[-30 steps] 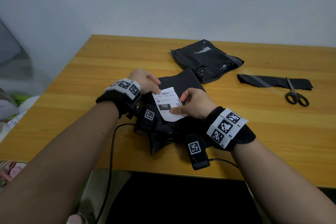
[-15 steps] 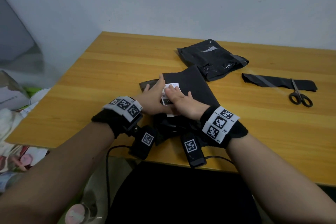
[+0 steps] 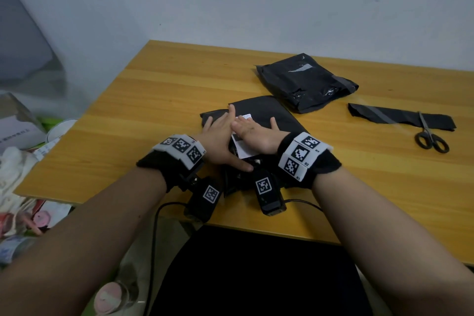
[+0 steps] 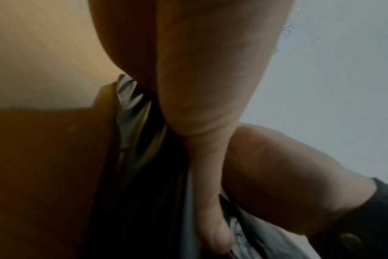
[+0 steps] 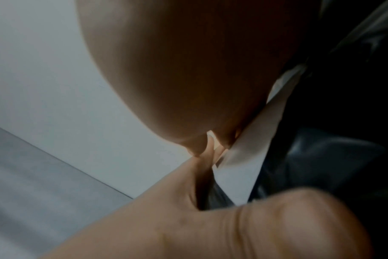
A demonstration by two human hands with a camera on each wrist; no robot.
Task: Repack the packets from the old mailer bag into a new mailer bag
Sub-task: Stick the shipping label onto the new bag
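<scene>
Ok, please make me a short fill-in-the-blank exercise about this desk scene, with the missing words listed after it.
1. Both hands, the left hand and the right hand, press flat on a white ____ stuck to the black mailer bag.
2. The scissors lie at the ____ side of the table.
3. The scissors' blades rest on a black cut-off ____.
4. The table top is made of ____.

Missing words: label; right; strip; wood
</scene>
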